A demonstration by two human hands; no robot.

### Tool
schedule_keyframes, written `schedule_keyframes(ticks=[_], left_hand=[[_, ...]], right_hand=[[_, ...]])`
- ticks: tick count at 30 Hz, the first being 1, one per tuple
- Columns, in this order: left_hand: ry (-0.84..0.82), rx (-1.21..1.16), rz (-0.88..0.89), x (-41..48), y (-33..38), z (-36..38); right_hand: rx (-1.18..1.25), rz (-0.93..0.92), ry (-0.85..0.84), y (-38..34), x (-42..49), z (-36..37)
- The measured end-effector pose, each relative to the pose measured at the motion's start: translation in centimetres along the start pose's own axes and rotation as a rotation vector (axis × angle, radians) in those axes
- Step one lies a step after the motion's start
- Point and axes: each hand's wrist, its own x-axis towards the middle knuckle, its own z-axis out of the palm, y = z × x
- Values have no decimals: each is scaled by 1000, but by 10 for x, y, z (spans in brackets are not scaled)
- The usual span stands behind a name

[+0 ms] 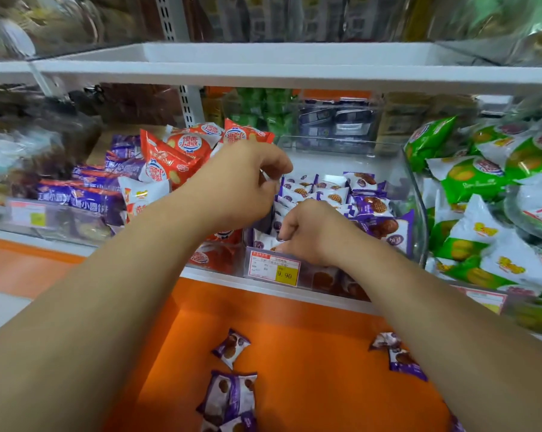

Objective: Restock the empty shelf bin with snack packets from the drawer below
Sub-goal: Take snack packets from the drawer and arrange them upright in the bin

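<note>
Clear bin point(417, 194) in the middle of the shelf row is partly filled w/ purple packets point(372, 207), piled mostly toward the right and front, while the back-left floor of the bin is bare. A price tag point(274, 269) is stuck to its front wall.

Both hands are over the bin. Left hand point(241, 182) hangs above the left side, fingers curled in toward the thumb; can't tell if they pinch anything. Right hand point(307, 232) is lower, at the front, knuckles up, fingers tucked down among the packets and hidden, so can't tell whether it grips one.

Below, the orange drawer point(310, 322) is open. A few purple drawer packets lie loose on its floor: one point(230, 350) near centre, a small clump point(229, 397) closer in, and two point(400, 358) by the right forearm.

Neighbours:
- Left bin holds red packs point(176, 154) heaped over blue-purple packs point(76, 194).
- Right bin is full of green packs point(469, 176).
- Back-row tubs are blurred, w/ green and dark-blue contents.

White shelf point(263, 73) runs across above.
</note>
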Motion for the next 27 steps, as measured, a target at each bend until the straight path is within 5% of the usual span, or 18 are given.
schedule_keyframes(ticks=[8,13,18,27], left_hand=[[-216,235,74,5,8,25],[-475,510,120,26,21,35],[-718,471,97,41,16,44],[-828,529,106,43,10,56]], right_hand=[[-134,-24,-20,6,-1,-8],[25,-78,-43,19,-16,-54],[-137,-166,225,37,-28,-78],[-384,-45,82,54,-38,-71]])
